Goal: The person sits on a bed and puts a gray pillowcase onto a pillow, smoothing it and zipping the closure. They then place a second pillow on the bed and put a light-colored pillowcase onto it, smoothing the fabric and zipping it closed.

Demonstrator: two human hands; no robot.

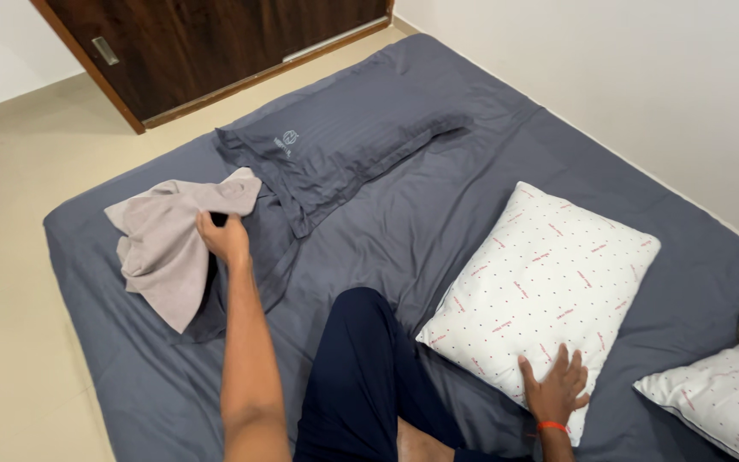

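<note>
The likeliest slip is with the grey cloth: the left hand grips it only at one bunched edge, fingers closed tight on the fabric, so the rest hangs and drags across the dark grey bed sheet; a pull from there could wrinkle the sheet or let the cloth slide out of the pinch. It lies near the bed's left edge, just beside the grey-cased pillow (which sits askew toward the far corner), and could snag on that case's loose flap. The left arm is stretched forward, nearly straight, wrist slightly bent down. The right hand rests flat, fingers spread wide, on the near corner of the white dotted pillow, holding nothing; leaning on it could shove the pillow away.
</note>
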